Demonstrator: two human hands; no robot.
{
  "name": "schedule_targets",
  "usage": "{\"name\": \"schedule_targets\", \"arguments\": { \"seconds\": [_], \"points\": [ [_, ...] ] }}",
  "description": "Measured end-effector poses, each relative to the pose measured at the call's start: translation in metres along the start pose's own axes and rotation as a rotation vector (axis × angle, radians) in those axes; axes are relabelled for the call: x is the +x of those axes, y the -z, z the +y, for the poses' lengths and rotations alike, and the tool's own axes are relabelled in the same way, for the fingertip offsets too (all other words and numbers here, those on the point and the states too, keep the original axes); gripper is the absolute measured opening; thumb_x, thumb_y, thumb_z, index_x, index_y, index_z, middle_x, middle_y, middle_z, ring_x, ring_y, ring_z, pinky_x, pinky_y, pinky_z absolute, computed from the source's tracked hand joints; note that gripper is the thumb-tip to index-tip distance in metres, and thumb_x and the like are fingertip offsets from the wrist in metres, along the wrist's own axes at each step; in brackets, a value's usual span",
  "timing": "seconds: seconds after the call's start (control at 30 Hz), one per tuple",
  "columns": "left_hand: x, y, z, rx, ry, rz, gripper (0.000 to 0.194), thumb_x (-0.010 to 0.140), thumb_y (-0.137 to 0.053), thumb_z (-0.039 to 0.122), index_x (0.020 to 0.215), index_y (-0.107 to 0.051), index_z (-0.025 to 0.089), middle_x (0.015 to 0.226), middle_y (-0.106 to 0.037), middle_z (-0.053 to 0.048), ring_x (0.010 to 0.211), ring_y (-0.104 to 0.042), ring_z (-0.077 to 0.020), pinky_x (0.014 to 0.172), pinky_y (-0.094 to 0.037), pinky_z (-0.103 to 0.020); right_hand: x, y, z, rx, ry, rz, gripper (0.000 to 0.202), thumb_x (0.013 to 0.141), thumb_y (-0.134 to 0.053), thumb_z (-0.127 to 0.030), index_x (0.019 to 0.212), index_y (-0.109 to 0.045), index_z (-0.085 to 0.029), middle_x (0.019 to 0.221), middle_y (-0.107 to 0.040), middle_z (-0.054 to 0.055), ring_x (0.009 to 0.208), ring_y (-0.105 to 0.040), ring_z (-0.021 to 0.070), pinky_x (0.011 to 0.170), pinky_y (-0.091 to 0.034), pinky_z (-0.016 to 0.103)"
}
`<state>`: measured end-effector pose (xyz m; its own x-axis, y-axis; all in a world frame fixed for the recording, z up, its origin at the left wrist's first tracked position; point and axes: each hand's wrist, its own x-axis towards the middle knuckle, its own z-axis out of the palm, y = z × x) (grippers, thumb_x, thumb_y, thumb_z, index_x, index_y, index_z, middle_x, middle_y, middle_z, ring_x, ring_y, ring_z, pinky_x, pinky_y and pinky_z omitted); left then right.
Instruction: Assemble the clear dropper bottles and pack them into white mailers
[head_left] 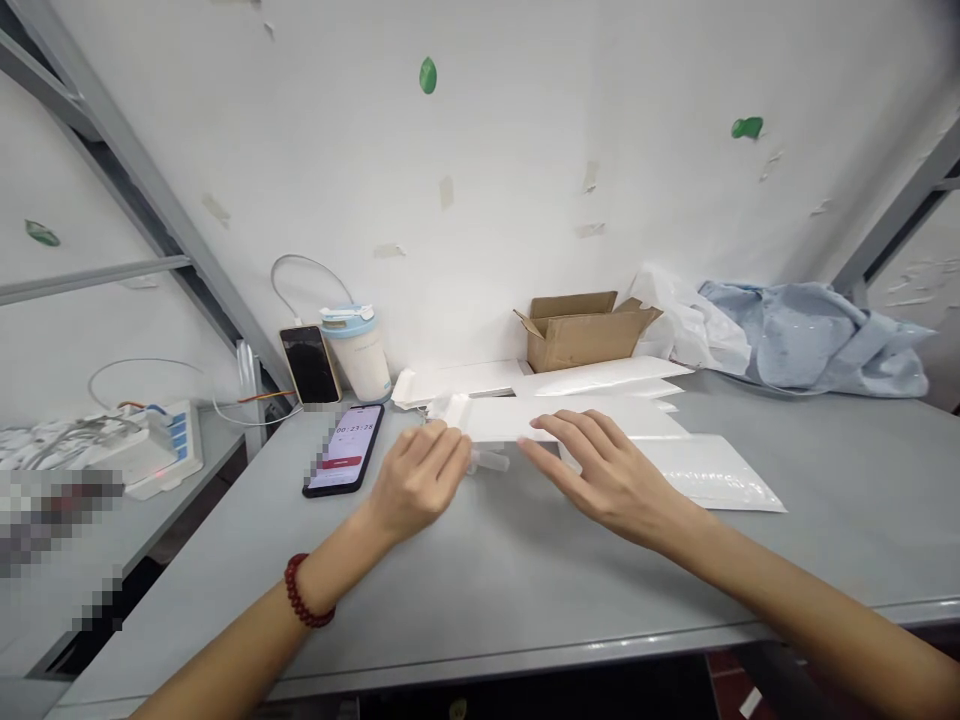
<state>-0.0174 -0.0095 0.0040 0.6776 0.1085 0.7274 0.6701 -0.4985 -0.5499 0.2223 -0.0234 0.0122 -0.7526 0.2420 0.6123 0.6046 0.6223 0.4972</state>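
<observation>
A long white cardboard piece [499, 418], perhaps a slim box, spans the space between my hands. My left hand [420, 475], a beaded bracelet on its wrist, is closed at the piece's left end, where white flaps stick up. Fingers spread, my right hand [600, 465] is at the front edge of the cardboard; whether its fingertips touch is hard to tell. A small translucent tube [491, 460] shows just right of my left hand. Behind and to the right lie flat white cardboard pieces [600, 378] and a glossy white sleeve [716, 472], partly behind my right hand.
A phone [345, 450] with a running timer lies left on the grey table [480, 590]. Behind it stand another phone [310, 365] on a cable and a lidded cup [358, 352]. An open brown box [589, 335], a white plastic bag [694, 325] and blue cloth [810, 335] line the wall.
</observation>
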Motion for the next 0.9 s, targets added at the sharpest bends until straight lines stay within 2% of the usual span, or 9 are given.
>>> {"name": "schedule_targets", "arguments": {
  "seconds": [0.13, 0.2, 0.27, 0.37, 0.47, 0.57, 0.67, 0.73, 0.9],
  "points": [
    [-0.001, 0.004, 0.015, -0.099, -0.066, 0.054, 0.013, 0.076, -0.060, 0.006, 0.087, -0.061, 0.014, 0.075, -0.065, -0.005, 0.078, -0.056, -0.0186, 0.065, -0.037, -0.030, 0.000, -0.004, -0.002, -0.079, -0.038, -0.134, 0.025, 0.079, -0.037, 0.004, 0.078, -0.056, -0.013, 0.078, -0.056, 0.009, 0.067, -0.049, 0.0177, 0.060, -0.039, 0.030],
    [-0.002, 0.003, 0.018, -0.201, 0.022, 0.056, 0.013, 0.077, -0.060, 0.008, 0.087, -0.060, 0.016, 0.076, -0.065, -0.005, 0.078, -0.056, -0.0179, 0.066, -0.038, -0.029, -0.001, -0.006, -0.001, -0.084, -0.067, -0.144, 0.026, 0.075, -0.037, 0.006, 0.067, -0.051, -0.015, 0.066, -0.050, 0.005, 0.057, -0.042, 0.0154, 0.052, -0.033, 0.027],
    [-0.002, 0.000, 0.019, -0.341, 0.248, 0.054, 0.008, 0.080, -0.058, 0.012, 0.085, -0.057, 0.018, 0.077, -0.063, -0.004, 0.079, -0.055, -0.0178, 0.069, -0.040, -0.030, -0.001, -0.007, 0.000, -0.091, -0.095, -0.133, 0.027, 0.072, -0.036, 0.006, 0.064, -0.049, -0.016, 0.064, -0.047, 0.004, 0.054, -0.038, 0.0148, 0.048, -0.029, 0.026],
    [-0.002, -0.005, 0.015, -0.556, 0.723, -0.020, 0.006, 0.083, -0.055, 0.022, 0.087, -0.053, 0.018, 0.086, -0.059, -0.005, 0.084, -0.053, -0.0184, 0.073, -0.042, -0.032, -0.001, -0.006, 0.002, -0.108, -0.111, -0.134, 0.027, 0.072, -0.036, 0.007, 0.066, -0.049, -0.016, 0.065, -0.047, 0.004, 0.054, -0.038, 0.0146, 0.047, -0.028, 0.026],
    [-0.002, -0.007, 0.008, -0.874, 1.116, -0.202, 0.023, 0.081, -0.056, 0.031, 0.099, -0.051, 0.018, 0.096, -0.060, -0.006, 0.087, -0.056, -0.0185, 0.073, -0.043, -0.031, -0.001, -0.006, 0.001, -0.104, -0.087, -0.142, 0.027, 0.073, -0.037, 0.007, 0.068, -0.051, -0.016, 0.068, -0.050, 0.005, 0.059, -0.042, 0.0157, 0.050, -0.032, 0.026],
    [-0.001, -0.007, 0.003, -1.304, 1.339, -0.389, 0.035, 0.079, -0.058, 0.032, 0.109, -0.053, 0.016, 0.094, -0.065, -0.007, 0.086, -0.060, -0.0195, 0.075, -0.044, -0.031, -0.001, -0.009, -0.002, -0.055, -0.035, -0.146, 0.024, 0.077, -0.039, 0.005, 0.070, -0.053, -0.014, 0.077, -0.055, 0.009, 0.069, -0.048, 0.0183, 0.058, -0.039, 0.029],
    [0.000, -0.006, 0.002, -1.622, 1.398, -0.493, 0.035, 0.078, -0.059, 0.031, 0.108, -0.058, 0.013, 0.094, -0.068, -0.009, 0.084, -0.063, -0.0206, 0.076, -0.045, -0.032, -0.002, -0.012, -0.008, 0.030, 0.000, -0.146, 0.017, 0.078, -0.044, 0.000, 0.077, -0.054, -0.013, 0.099, -0.056, 0.015, 0.093, -0.051, 0.0254, 0.075, -0.042, 0.037],
    [0.001, -0.005, 0.004, -1.730, 1.402, -0.504, 0.033, 0.076, -0.062, 0.028, 0.105, -0.060, 0.013, 0.094, -0.069, -0.009, 0.083, -0.063, -0.0210, 0.077, -0.047, -0.033, -0.002, -0.012, -0.012, 0.124, -0.016, -0.174, 0.012, 0.076, -0.049, -0.006, 0.085, -0.054, -0.012, 0.116, -0.050, 0.020, 0.110, -0.044, 0.0323, 0.084, -0.040, 0.044],
    [0.001, -0.005, 0.010, -1.736, 1.329, -0.517, 0.029, 0.069, -0.068, 0.022, 0.096, -0.062, 0.014, 0.086, -0.069, -0.005, 0.079, -0.062, -0.0189, 0.072, -0.047, -0.029, -0.001, -0.010, -0.018, 0.321, -0.125, -0.282, 0.046, 0.070, -0.060, -0.034, 0.108, -0.047, -0.011, 0.141, -0.021, 0.029, 0.130, -0.018, 0.0427, 0.094, -0.026, 0.059]
  ]
}}
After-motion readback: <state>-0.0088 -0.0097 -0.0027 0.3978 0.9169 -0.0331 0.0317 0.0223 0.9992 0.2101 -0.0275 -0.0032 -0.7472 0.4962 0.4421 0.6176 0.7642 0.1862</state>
